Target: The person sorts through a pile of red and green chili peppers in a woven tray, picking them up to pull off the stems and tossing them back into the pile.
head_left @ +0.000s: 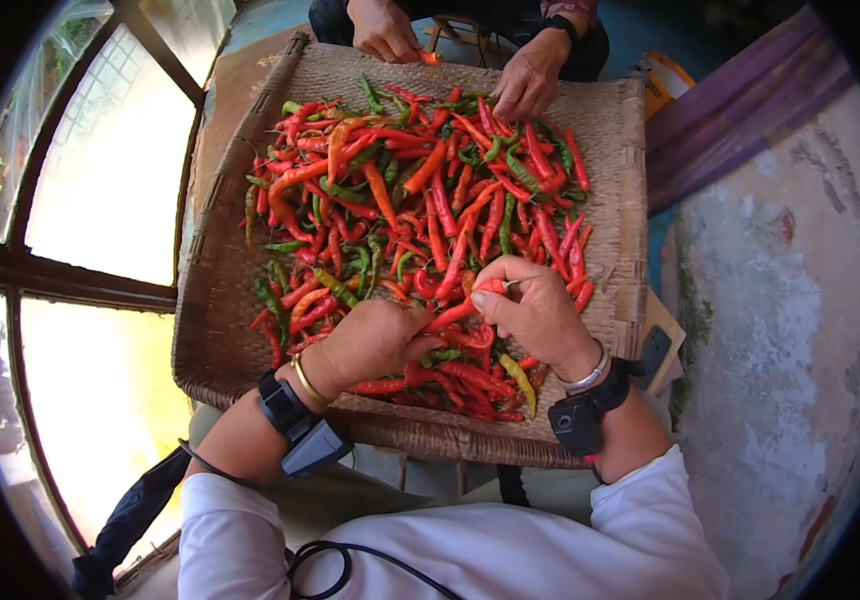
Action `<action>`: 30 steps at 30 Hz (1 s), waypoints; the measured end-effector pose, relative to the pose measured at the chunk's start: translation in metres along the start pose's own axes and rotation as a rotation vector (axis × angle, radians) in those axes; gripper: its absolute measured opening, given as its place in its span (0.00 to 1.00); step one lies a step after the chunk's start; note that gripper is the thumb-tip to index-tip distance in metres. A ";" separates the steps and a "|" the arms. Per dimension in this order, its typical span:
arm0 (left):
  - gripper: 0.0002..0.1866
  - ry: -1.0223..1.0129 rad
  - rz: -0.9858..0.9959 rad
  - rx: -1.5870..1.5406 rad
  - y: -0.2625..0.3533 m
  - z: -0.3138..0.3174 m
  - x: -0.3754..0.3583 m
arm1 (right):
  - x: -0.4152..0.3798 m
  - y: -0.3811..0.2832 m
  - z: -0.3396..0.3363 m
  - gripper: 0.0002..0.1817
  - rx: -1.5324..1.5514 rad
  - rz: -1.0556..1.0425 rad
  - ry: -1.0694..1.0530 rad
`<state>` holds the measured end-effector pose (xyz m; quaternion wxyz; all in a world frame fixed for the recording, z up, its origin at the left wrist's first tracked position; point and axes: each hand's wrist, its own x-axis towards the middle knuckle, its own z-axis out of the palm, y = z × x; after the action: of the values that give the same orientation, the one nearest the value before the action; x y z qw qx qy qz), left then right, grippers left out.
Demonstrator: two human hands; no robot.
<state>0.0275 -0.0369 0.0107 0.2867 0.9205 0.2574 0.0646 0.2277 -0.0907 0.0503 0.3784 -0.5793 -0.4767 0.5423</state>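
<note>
A shallow woven tray holds a heap of red, orange and green chili peppers. Over the near part of the heap, my left hand is closed around the lower end of a red pepper. My right hand pinches the upper end of that same pepper, near its green stem. The two hands are close together, with the pepper stretched between them. A yellow-green pepper lies just below my right hand.
Across the tray, a co-worker's one hand holds an orange pepper piece; the other hand touches the heap's far edge. A window frame stands left, a rough wall right. A dark phone-like object lies beside the tray.
</note>
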 end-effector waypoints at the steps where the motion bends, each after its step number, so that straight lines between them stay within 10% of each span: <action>1: 0.11 0.002 0.001 -0.002 -0.004 0.003 0.000 | 0.003 -0.003 -0.012 0.06 0.094 0.017 0.075; 9: 0.09 -0.007 -0.049 -0.082 -0.008 0.007 0.002 | 0.023 0.018 -0.049 0.19 0.808 -0.096 0.542; 12: 0.13 0.060 -0.041 -0.097 -0.010 0.014 0.003 | 0.020 0.023 -0.038 0.16 0.639 0.030 0.169; 30: 0.22 -0.074 0.032 -0.198 -0.011 0.023 0.012 | -0.024 0.010 -0.014 0.12 0.366 0.010 0.128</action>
<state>0.0394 -0.0339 -0.0145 0.3844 0.8934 0.2244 0.0602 0.2435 -0.1149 0.0492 0.5042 -0.5364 -0.3419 0.5840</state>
